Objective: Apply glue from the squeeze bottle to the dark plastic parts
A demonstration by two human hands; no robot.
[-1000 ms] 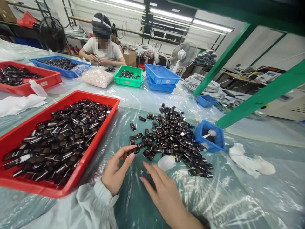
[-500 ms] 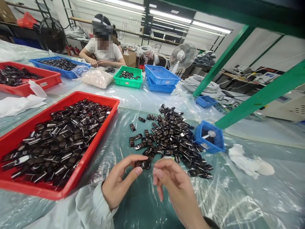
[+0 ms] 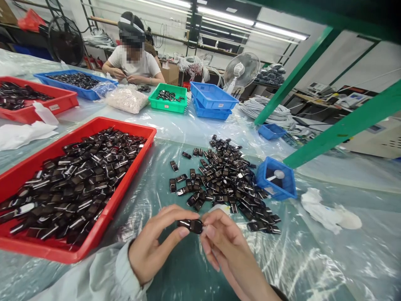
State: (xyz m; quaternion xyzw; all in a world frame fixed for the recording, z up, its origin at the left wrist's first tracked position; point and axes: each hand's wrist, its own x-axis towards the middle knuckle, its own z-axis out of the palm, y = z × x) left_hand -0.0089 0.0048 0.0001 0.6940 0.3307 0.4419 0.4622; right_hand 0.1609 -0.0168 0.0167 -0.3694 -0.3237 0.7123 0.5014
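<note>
Between thumb and forefinger, my left hand (image 3: 159,240) grips a small glossy black plastic piece (image 3: 190,225), longish with a rounded right end. Fingers pinched together, my right hand (image 3: 227,244) meets that rounded end; whatever its fingertips may hold is too small to make out. Just beyond both hands, a loose heap of similar black pieces (image 3: 228,175) is spread over the plastic-covered table (image 3: 175,276). To the left stands a large red tray (image 3: 125,190) piled with more of them.
Right of the heap sits a small blue bin (image 3: 275,190) with a white spoon (image 3: 276,175) inside. A crumpled white cloth (image 3: 328,213) lies farther right. Behind are a green tray (image 3: 167,106), stacked blue trays (image 3: 213,106) and a co-worker (image 3: 134,62). A green post (image 3: 338,125) slants across the right.
My hands have come together: my right fingertips now reach the end of the black piece, where a gap was before. The piece has dropped slightly and shifted right.
</note>
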